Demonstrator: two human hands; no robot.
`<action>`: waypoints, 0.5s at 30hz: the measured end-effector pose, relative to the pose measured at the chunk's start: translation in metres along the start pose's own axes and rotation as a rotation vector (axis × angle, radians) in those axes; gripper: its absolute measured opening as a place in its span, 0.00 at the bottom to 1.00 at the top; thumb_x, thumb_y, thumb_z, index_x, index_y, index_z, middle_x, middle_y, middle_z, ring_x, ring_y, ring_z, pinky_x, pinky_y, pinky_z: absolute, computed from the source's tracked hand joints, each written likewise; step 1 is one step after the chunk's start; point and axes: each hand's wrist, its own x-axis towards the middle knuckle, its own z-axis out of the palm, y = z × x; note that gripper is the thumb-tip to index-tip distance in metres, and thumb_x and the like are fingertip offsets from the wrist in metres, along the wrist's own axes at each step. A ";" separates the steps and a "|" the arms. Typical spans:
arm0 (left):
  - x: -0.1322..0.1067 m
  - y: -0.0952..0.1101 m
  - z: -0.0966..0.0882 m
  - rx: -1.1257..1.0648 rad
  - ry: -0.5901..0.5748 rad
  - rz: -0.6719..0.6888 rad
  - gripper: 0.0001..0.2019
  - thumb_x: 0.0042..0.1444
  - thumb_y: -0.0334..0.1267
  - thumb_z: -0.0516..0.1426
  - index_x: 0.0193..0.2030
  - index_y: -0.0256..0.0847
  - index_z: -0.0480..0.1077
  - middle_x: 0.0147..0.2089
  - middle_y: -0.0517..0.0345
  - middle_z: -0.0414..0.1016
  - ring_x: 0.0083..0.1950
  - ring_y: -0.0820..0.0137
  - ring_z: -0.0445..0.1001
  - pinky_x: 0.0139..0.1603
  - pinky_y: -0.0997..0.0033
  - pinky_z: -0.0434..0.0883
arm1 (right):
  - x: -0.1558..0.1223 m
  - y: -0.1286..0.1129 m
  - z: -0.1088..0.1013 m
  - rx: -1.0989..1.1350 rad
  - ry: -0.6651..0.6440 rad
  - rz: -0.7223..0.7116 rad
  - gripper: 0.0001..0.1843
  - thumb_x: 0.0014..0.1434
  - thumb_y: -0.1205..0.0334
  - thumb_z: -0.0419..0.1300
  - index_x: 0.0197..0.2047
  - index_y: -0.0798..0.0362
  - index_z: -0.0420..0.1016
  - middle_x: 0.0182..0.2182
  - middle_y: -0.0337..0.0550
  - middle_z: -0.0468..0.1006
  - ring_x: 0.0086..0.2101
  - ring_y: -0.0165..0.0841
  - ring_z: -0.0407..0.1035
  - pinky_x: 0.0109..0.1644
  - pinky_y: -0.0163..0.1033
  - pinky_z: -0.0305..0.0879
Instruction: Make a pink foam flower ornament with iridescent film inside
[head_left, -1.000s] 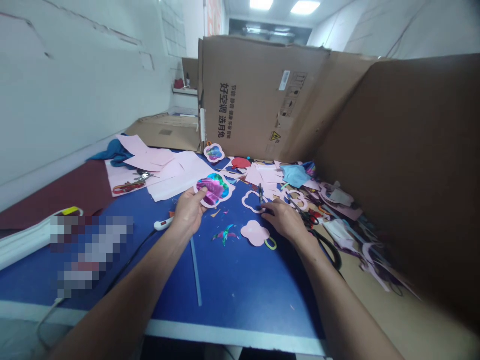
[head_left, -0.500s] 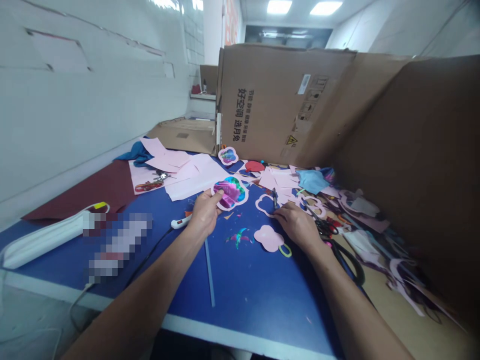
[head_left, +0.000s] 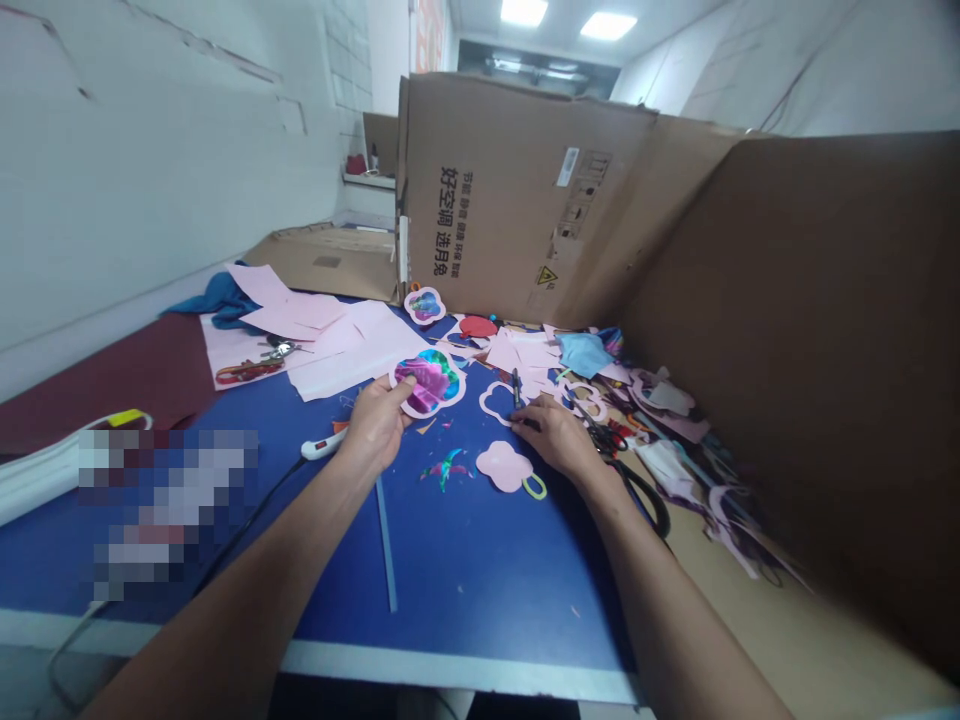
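My left hand (head_left: pixel 379 422) is closed on a pink scalloped paper piece with a shiny purple, blue and green foil face (head_left: pixel 429 382), thumb on the front, raised over the blue table. To the right, my right hand (head_left: pixel 556 432) is low at the tabletop, its fingertips pinched at the near end of a dark marker pen (head_left: pixel 517 385). Beside the pen lies a thin pink cut-out outline (head_left: pixel 487 402). Nearer me is a plain pink scalloped piece (head_left: pixel 505 467) with a yellow-green loop (head_left: pixel 535 487). Foil scraps (head_left: pixel 447 470) lie left of it.
A large cardboard box (head_left: pixel 517 200) walls the back and right. Pink sheets (head_left: pixel 360 345) and another foil-faced piece (head_left: pixel 425 306) lie behind my hands. Scissors (head_left: pixel 607 437) and paper scraps crowd the right. A white corded tool (head_left: pixel 322 446) and a blue strip (head_left: pixel 386 550) are at left.
The view has turned slightly right, so everything sits further left in it. Both hands keep about the same place relative to the things on the table.
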 end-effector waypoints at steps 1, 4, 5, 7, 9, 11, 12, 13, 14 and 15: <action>0.000 -0.001 0.000 0.001 0.004 0.000 0.10 0.54 0.36 0.71 0.42 0.35 0.82 0.37 0.46 0.85 0.37 0.59 0.84 0.39 0.61 0.82 | 0.001 -0.001 0.000 0.014 0.017 0.025 0.12 0.71 0.55 0.63 0.51 0.46 0.87 0.47 0.47 0.82 0.47 0.39 0.77 0.51 0.40 0.69; 0.000 -0.002 0.001 0.002 -0.001 0.002 0.14 0.51 0.38 0.73 0.42 0.35 0.81 0.37 0.47 0.85 0.38 0.59 0.85 0.39 0.62 0.82 | 0.010 -0.006 0.000 0.012 0.086 0.174 0.12 0.71 0.55 0.61 0.49 0.48 0.85 0.44 0.46 0.85 0.45 0.40 0.78 0.47 0.40 0.68; -0.001 -0.002 0.001 0.003 -0.006 0.003 0.15 0.49 0.39 0.73 0.42 0.35 0.81 0.37 0.47 0.85 0.38 0.59 0.85 0.39 0.62 0.82 | 0.015 -0.008 0.000 -0.006 0.100 0.231 0.13 0.71 0.54 0.60 0.50 0.49 0.84 0.44 0.47 0.86 0.45 0.41 0.79 0.46 0.41 0.68; -0.002 -0.003 0.002 0.008 -0.010 0.000 0.17 0.47 0.40 0.75 0.41 0.35 0.81 0.36 0.48 0.85 0.37 0.59 0.85 0.38 0.62 0.82 | 0.026 -0.013 0.001 -0.057 0.093 0.314 0.15 0.71 0.52 0.60 0.53 0.49 0.82 0.45 0.50 0.87 0.46 0.45 0.80 0.45 0.42 0.68; -0.003 -0.002 0.003 0.014 -0.008 -0.005 0.19 0.44 0.42 0.76 0.41 0.35 0.81 0.35 0.49 0.85 0.35 0.59 0.84 0.37 0.62 0.82 | 0.037 -0.019 0.002 -0.129 0.063 0.380 0.17 0.70 0.51 0.61 0.55 0.50 0.80 0.48 0.54 0.86 0.48 0.49 0.80 0.45 0.44 0.68; -0.004 -0.001 0.004 0.019 0.002 -0.009 0.20 0.42 0.42 0.76 0.39 0.36 0.80 0.33 0.50 0.85 0.34 0.60 0.83 0.35 0.62 0.81 | 0.047 -0.025 0.004 -0.191 0.013 0.443 0.16 0.68 0.55 0.60 0.56 0.51 0.78 0.50 0.56 0.86 0.49 0.50 0.80 0.46 0.45 0.69; -0.005 -0.001 0.004 0.018 0.006 -0.013 0.20 0.41 0.42 0.77 0.38 0.36 0.80 0.33 0.51 0.84 0.34 0.60 0.83 0.35 0.62 0.81 | 0.050 -0.029 0.005 -0.215 -0.010 0.465 0.16 0.68 0.58 0.59 0.56 0.51 0.78 0.50 0.57 0.86 0.50 0.51 0.81 0.46 0.45 0.69; -0.005 -0.001 0.004 0.016 0.010 -0.017 0.19 0.41 0.41 0.77 0.37 0.36 0.80 0.32 0.52 0.84 0.34 0.60 0.83 0.36 0.62 0.81 | 0.053 -0.031 0.006 -0.234 -0.027 0.480 0.16 0.67 0.60 0.59 0.57 0.51 0.77 0.50 0.57 0.85 0.50 0.51 0.81 0.47 0.45 0.69; -0.005 -0.001 0.004 0.013 0.015 -0.022 0.19 0.40 0.41 0.77 0.36 0.36 0.80 0.31 0.52 0.83 0.33 0.60 0.83 0.36 0.62 0.81 | 0.056 -0.034 0.006 -0.249 -0.036 0.485 0.17 0.67 0.61 0.58 0.57 0.51 0.77 0.50 0.58 0.85 0.50 0.51 0.81 0.47 0.45 0.69; -0.005 -0.001 0.004 0.009 0.020 -0.025 0.19 0.39 0.40 0.77 0.36 0.36 0.79 0.30 0.53 0.83 0.33 0.60 0.83 0.36 0.62 0.81 | 0.058 -0.035 0.006 -0.261 -0.041 0.482 0.18 0.66 0.62 0.58 0.58 0.51 0.76 0.50 0.58 0.85 0.50 0.51 0.81 0.48 0.45 0.69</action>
